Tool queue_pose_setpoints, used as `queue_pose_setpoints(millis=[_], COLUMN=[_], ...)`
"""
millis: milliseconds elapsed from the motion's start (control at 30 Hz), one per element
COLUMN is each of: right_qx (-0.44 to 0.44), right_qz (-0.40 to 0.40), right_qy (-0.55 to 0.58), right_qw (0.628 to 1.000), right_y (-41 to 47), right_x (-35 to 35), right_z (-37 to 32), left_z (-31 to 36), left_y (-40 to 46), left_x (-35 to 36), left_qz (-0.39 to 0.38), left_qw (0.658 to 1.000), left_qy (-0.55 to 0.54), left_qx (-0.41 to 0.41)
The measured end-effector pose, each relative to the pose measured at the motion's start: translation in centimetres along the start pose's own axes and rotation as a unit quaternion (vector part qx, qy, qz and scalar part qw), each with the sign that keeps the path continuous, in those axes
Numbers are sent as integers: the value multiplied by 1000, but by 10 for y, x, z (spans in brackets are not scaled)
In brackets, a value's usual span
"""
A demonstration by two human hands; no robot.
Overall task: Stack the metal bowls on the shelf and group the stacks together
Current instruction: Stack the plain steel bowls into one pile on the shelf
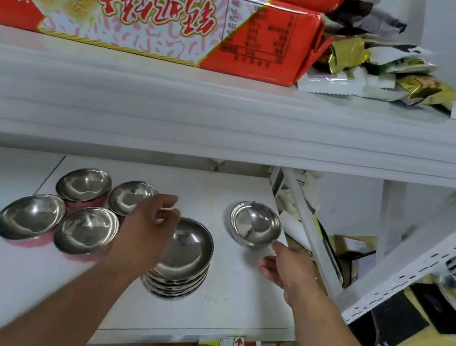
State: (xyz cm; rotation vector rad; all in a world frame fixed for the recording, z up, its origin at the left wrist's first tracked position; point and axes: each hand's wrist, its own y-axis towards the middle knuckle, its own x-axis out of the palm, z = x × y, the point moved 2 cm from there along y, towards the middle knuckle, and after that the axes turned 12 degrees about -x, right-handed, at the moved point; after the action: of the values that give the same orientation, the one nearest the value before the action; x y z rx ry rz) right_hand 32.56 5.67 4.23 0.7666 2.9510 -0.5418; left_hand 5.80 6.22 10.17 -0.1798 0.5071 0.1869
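1. On the lower shelf (229,303), seen from the head camera, a lone bowl (255,224) is found just up and left of the right hand (284,268), whose grip is spread wide and empty, nearly touching the rim.
2. The left hand (152,220), loosely open and holding nothing, is held over the stack (186,259); four bowls (84,185) are clustered further left.
3. The lone bowl is set mouth-up; being round, no long axis is shown.

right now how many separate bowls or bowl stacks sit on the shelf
6: four clustered left, a tall stack centre, one bowl right. Nested bowls may be hidden.
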Motion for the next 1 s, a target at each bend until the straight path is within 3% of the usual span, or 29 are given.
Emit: queue_pose_setpoints(millis=[200, 300, 533, 667, 1000], right_qx=[-59, -71, -15, 22, -17], right_qz=[13, -14, -33, -37, -52], right_qy=[-107, -137, -67, 3, 35], right_qw=[992, 988, 997, 999, 998], right_y=[40, 57, 83, 95, 92], right_x=[-12, -11, -8, -1, -7], right_z=[-9, -7, -11, -6, -12], left_z=[46, 54, 49, 33, 49], left_y=[63, 76, 87, 101, 83], left_x=[99, 136, 191, 206, 178], left_qz=[-157, -119, -114, -126, -112], left_qw=[982, 981, 951, 942, 930], left_qy=[-17, 15, -73, -93, -182], left_qx=[-108, -151, -277, -296, -297])
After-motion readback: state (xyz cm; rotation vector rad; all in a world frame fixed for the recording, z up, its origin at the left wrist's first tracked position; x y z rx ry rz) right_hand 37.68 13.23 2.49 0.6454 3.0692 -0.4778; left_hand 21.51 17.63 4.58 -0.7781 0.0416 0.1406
